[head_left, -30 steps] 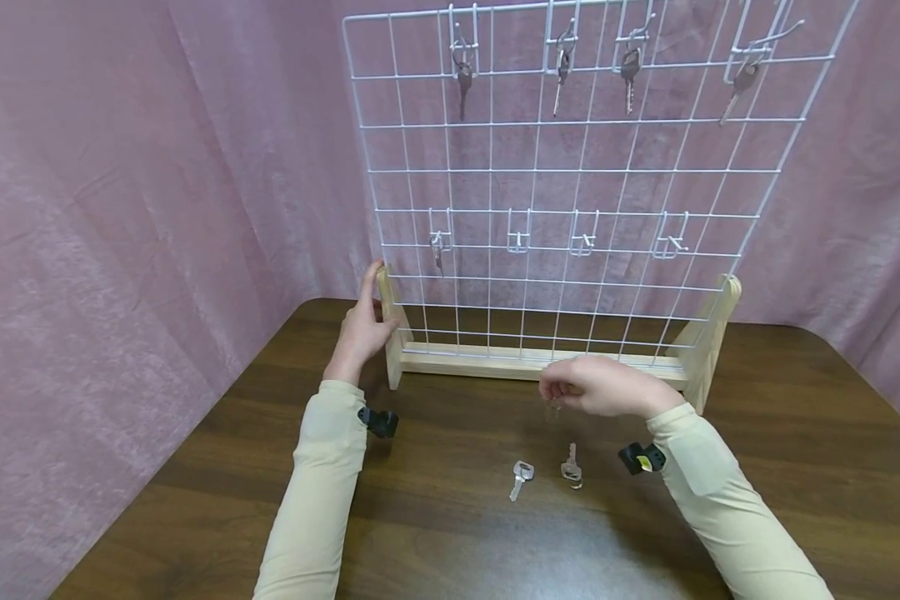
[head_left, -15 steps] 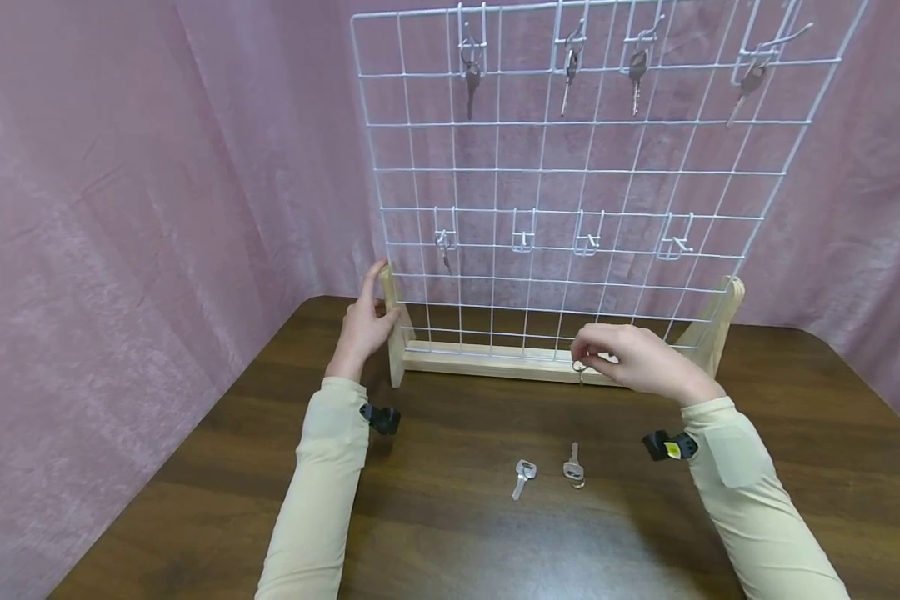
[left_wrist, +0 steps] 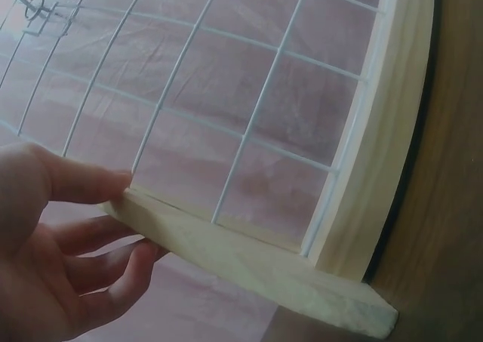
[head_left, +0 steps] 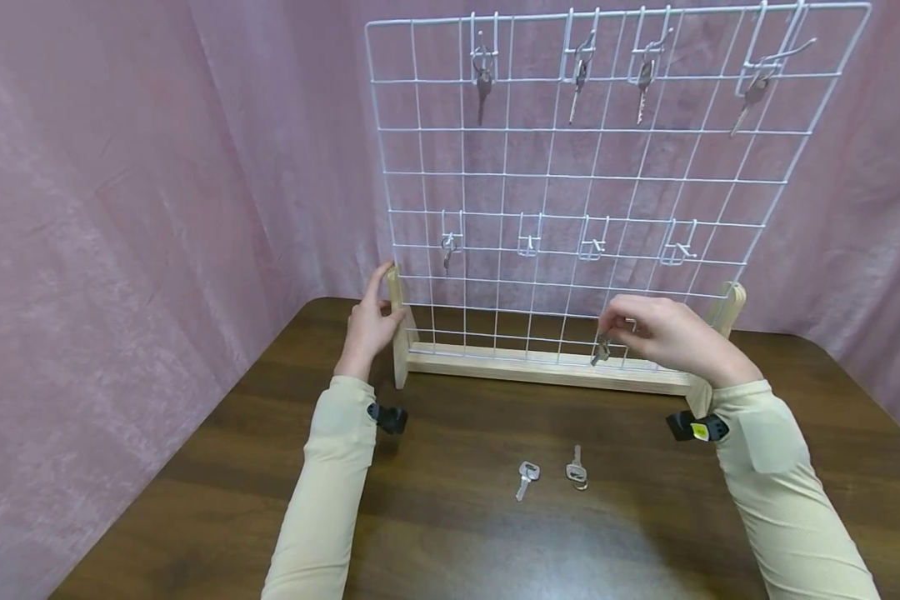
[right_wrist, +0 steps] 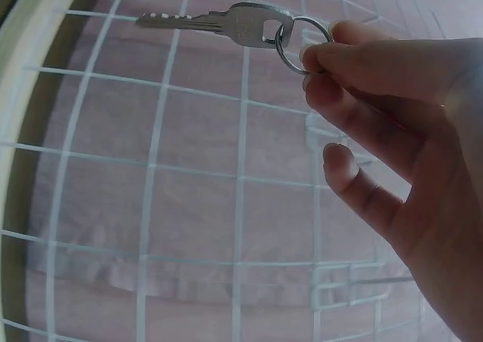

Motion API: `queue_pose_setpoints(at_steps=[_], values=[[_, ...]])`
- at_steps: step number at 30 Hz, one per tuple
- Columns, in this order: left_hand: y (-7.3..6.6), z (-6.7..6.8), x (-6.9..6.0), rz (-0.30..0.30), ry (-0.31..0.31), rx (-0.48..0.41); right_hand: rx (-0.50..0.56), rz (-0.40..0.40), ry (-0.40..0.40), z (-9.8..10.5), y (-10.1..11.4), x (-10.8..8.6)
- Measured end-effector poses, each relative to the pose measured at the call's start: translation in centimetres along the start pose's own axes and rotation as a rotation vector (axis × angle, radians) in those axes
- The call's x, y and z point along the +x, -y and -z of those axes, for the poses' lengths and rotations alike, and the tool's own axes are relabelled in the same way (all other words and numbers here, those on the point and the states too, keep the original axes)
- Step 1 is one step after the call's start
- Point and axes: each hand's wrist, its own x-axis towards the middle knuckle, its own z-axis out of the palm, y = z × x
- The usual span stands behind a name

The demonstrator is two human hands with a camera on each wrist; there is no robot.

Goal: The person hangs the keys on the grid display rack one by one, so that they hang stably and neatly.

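Observation:
My right hand (head_left: 663, 333) pinches the metal ring (right_wrist: 281, 49) of a silver key (right_wrist: 253, 25) between thumb and fingertips. The key dangles in front of the lower part of the white wire grid (head_left: 504, 177). My left hand (head_left: 371, 332) grips the left wooden upright (left_wrist: 226, 255) of the grid's stand, thumb on one side and fingers curled on the other. On the table below lie two more keys: a left one (head_left: 527, 480) and a right one (head_left: 576, 471) with a ring. Another key (head_left: 447, 254) hangs from the leftmost lower hook.
Several keys hang along the upper hooks, such as the leftmost key (head_left: 483, 92). Three lower hooks bear no key, among them the rightmost hook (head_left: 677, 250). A wooden crossbar (head_left: 495, 364) runs along the stand's base on the brown table (head_left: 450, 533). Pink cloth (head_left: 195, 167) hangs behind.
My right hand has risen from low over the table, moving right and up with the key to the grid's lower right. My left hand stays on the upright. The view has shifted slightly.

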Motion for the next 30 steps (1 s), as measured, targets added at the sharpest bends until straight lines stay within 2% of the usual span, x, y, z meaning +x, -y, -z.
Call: queue_pose_setpoints(at_steps=[6,15,23,30], values=[[-0.3,0.2,0.3,0.011,-0.007,0.001,-0.073,0.060,-0.047,1.5,0.5,2.1],[-0.3,0.1,0.0,0.021,-0.004,0.042,-0.116,0.108,-0.035,2.6,1.8,5.6],[-0.1,0.0,-0.1,0.021,0.006,0.030,-0.134,0.077,0.009,3.3,2.5,8.3],[-0.2,0.2,0.4,0.026,0.013,0.003,-0.181,-0.054,-0.058,3.3,2.8,10.3]])
